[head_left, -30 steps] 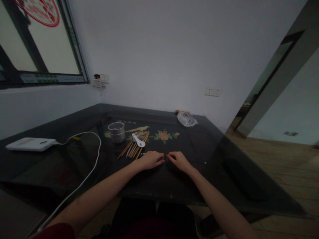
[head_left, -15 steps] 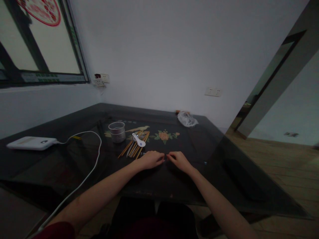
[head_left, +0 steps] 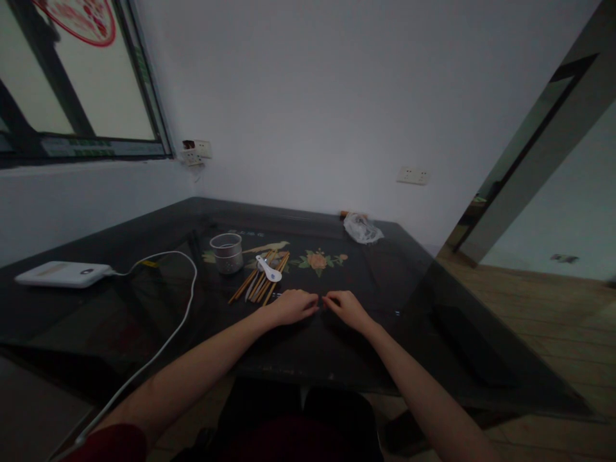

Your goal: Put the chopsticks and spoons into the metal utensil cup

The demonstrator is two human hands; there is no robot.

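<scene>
Chopsticks [head_left: 260, 287] lie in a loose, overlapping fan on the counter [head_left: 332, 353], just ahead of my left wrist [head_left: 272, 313], with the spoon [head_left: 273, 274] resting across them. My left fingers [head_left: 307, 301] and right fingers [head_left: 337, 298] are loosely curled shut, close to each other, and I see nothing in either. The near ends of the sticks come so close to that wrist that I cannot tell whether they touch it; if I swung the arm outward without looking, I would probably sweep them askew. They look thin and roundish, so on this glossy top they could roll apart. The spoon worries me more: it seems to be china, it bridges uneven sticks, and if one shifted beneath it, it could tip, slide and chip. Pinching several sticks at once might lever it off in the same way. The cup [head_left: 228, 254] stands upright just beyond the pile, to its left, and a wide reach could knock it over. The cable [head_left: 191, 282] loops down from the power bank [head_left: 62, 274] past my left forearm [head_left: 202, 359]; if my elbow caught it, the power bank could be dragged along. The light is dim, too, so I might misjudge which stick lies uppermost.
</scene>
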